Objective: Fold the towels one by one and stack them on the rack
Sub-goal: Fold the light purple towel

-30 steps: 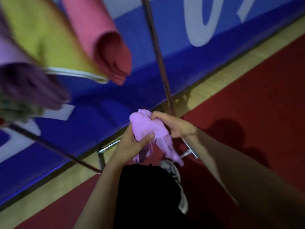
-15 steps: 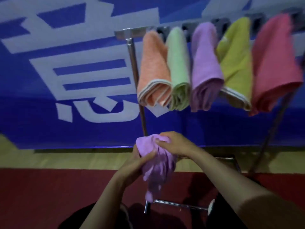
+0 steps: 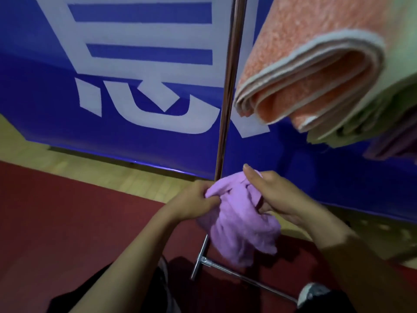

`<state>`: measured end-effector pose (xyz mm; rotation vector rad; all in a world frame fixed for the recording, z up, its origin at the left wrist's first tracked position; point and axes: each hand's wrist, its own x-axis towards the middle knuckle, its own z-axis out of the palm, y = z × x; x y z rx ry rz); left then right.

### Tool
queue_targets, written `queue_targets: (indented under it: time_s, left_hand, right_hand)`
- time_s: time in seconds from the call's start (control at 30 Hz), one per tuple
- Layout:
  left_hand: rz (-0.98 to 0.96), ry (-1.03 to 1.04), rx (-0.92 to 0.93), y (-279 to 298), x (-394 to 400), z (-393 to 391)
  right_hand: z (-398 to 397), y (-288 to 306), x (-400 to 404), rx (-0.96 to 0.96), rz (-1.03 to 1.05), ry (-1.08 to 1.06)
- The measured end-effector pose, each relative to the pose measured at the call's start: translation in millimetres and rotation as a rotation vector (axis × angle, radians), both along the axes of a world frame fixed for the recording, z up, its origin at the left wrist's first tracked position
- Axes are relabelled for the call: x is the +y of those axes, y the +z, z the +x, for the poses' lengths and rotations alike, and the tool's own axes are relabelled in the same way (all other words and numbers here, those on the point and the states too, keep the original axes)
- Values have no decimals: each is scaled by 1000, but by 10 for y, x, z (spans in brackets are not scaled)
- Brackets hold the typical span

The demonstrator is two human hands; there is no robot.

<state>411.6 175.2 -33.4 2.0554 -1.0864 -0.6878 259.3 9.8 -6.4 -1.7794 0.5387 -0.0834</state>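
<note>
Lilac cloth is bunched between both hands at lower centre: this is the towel (image 3: 242, 227), crumpled and unfolded, its lower part hanging loose below the grip. Left hand (image 3: 195, 203) has its fingers curled tight, pinching a fold at the towel's upper left edge. Right hand (image 3: 274, 195) lies against the towel's upper right side, thumb extended upward, the other fingers curled in under the cloth; grip there is closed on the fabric. Both forearms enter from the bottom edge.

Directly behind the hands stands the upright pole of the rack (image 3: 228, 86), metal, running to the top edge. Its base bars sit on the floor below the towel. At upper right, folded towels hang together: an orange towel (image 3: 316, 64) with a pale border nearest, a green towel (image 3: 397, 105) touching it behind, and a purple edge at far right, blurred.

Backdrop is a blue banner (image 3: 45, 98) with white characters. Floor shows a wooden strip beside a red mat (image 3: 67, 222)
</note>
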Motion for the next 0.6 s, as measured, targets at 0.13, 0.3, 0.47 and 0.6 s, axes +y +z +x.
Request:
queue_targets:
  time_s: [0.13, 0.3, 0.47, 0.6]
  left_hand:
    - [-119, 17, -106, 55, -165, 86]
    - [-165, 173, -227, 109, -182, 156]
    - [-46, 139, -131, 189, -100, 118]
    - [39, 74, -53, 242, -35, 46]
  right_hand:
    - [-86, 173, -117, -155, -16, 129]
    - [-143, 129, -360, 0, -230, -120]
    - [-230, 264, -328, 85, -433, -209]
    - [-293, 292, -292, 71, -356, -300]
